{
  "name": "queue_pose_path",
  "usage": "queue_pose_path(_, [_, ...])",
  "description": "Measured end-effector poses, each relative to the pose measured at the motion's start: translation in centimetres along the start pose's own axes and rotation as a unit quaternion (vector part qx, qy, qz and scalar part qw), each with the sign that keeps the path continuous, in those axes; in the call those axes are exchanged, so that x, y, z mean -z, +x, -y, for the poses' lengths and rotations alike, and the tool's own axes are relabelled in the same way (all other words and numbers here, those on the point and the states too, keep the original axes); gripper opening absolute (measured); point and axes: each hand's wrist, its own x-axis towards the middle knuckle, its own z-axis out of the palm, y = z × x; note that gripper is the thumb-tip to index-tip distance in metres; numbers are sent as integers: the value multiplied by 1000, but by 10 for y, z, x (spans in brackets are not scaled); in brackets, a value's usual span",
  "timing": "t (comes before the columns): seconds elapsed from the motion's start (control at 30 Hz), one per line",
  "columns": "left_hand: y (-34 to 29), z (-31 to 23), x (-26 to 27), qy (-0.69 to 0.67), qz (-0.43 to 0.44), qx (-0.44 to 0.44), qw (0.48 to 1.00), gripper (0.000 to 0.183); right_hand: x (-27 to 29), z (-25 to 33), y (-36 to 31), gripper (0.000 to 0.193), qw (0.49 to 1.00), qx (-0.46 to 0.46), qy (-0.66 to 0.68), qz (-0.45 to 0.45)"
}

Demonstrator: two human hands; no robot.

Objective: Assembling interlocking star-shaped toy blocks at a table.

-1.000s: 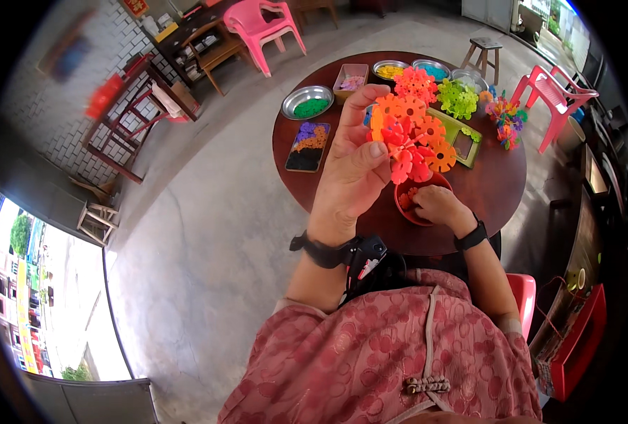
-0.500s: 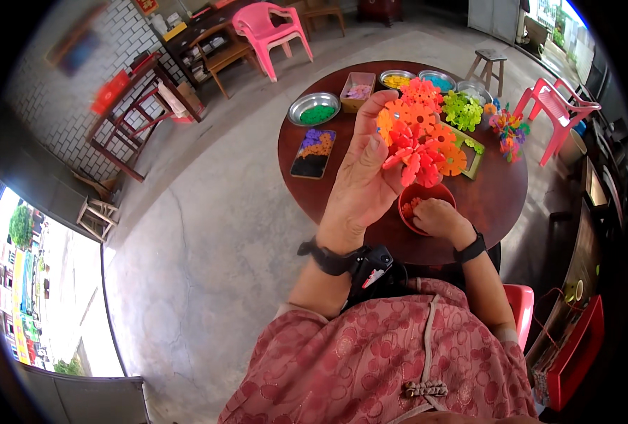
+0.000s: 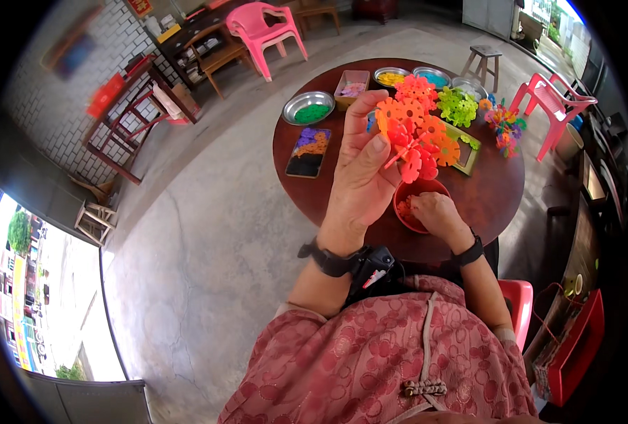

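Raised over the round table, my left hand [image 3: 362, 173] is closed on a cluster of interlocking flower-shaped plastic pieces [image 3: 413, 131], orange with red ones at the near side. Its thumb and fingers grip the cluster's left side. My right hand [image 3: 439, 215] reaches down into a red bowl [image 3: 433, 186] at the table's near side. The fingers are bent together among small red pieces [image 3: 404, 206]. Their tips are partly hidden, and I cannot make out what they hold.
On the round table [image 3: 494, 205] stand a dish of green pieces [image 3: 310, 113], a tray of purple and orange pieces [image 3: 308, 150], a box of pink pieces [image 3: 352, 88], light-green flower pieces [image 3: 457, 106], a green frame [image 3: 466, 155] and a multicoloured cluster [image 3: 505, 127]. A pink chair [image 3: 551, 106] stands right.
The red pieces on the near side of the cluster have tilted slightly as my left hand turned it. My right hand stays in the bowl, with its fingers shifted a little. The view has moved slightly.
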Motion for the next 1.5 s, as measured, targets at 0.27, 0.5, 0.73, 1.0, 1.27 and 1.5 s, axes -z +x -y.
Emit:
queue_pose_path(0.27, [0, 1, 2, 100, -22, 13, 995, 58, 137, 41, 3, 7, 943, -108, 163, -268])
queue_pose_path(0.5, [0, 20, -14, 122, 2, 44, 992, 61, 179, 88, -6, 10, 907, -71, 243, -336])
queue_pose_path(0.73, [-3, 29, -16, 216, -3, -11, 976, 60, 177, 86, -1, 12, 929, -33, 140, -340])
queue_pose_path(1.0, [-4, 24, -15, 210, -6, -10, 978, 57, 180, 93, -1, 11, 930, -49, 165, -324])
queue_pose_path(1.27, [-4, 22, -22, 180, -27, 14, 983, 61, 180, 97, -2, 11, 932, -40, 135, -334])
queue_pose_path(1.5, [-4, 19, -14, 217, -23, 63, 974, 67, 182, 98, -5, 14, 946, -29, 86, -311])
